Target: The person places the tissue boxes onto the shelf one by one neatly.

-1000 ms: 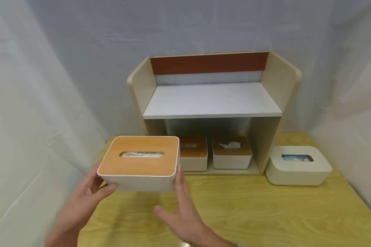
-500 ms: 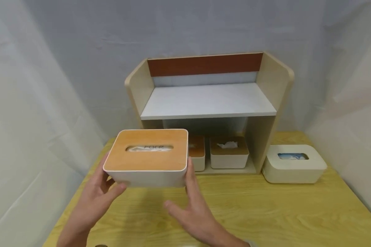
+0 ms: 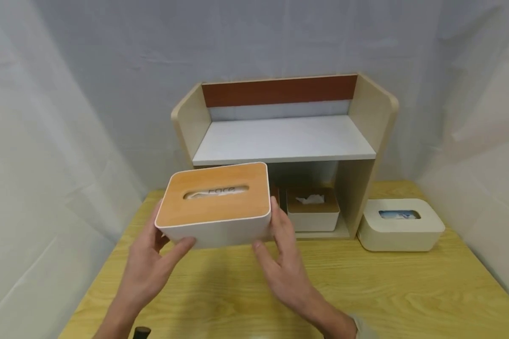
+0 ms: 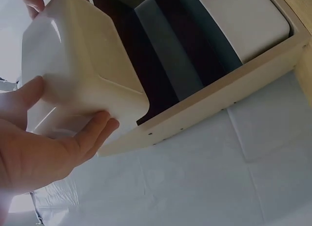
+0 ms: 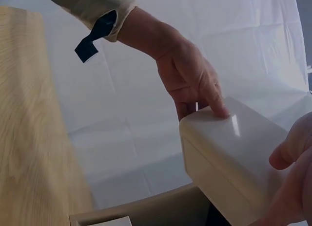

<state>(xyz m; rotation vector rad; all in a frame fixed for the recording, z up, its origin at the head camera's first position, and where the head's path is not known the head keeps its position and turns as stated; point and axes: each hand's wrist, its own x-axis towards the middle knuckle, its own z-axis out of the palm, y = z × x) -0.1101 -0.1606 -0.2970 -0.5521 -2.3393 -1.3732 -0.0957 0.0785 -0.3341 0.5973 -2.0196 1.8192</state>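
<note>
A tissue box [image 3: 214, 205] with a white body and an orange wood-look lid hangs over the table, tilted with its right end higher. Lettering and white tissue show through the lid's oval slot. My left hand [image 3: 146, 266] grips the left end, thumb on the front wall and fingers around the side and below. My right hand [image 3: 286, 268] holds the right end, fingers along the side and thumb at the lower front edge. From below, the left wrist view shows the box's pale underside [image 4: 105, 65] with left fingertips against it.
Behind the held box stands a two-level shelf [image 3: 284, 139]. Its lower level holds a brown-lidded tissue box [image 3: 313, 209] and another box mostly hidden. A cream tissue box [image 3: 400, 226] sits right of the shelf on the wooden table [image 3: 365, 287]. A dark object [image 3: 142, 332] shows at the front edge.
Both hands have carried the tissue box right and upward, toward the shelf. Its right end has risen, and the right thumb has come up against the box's front. The head view has shifted slightly.
</note>
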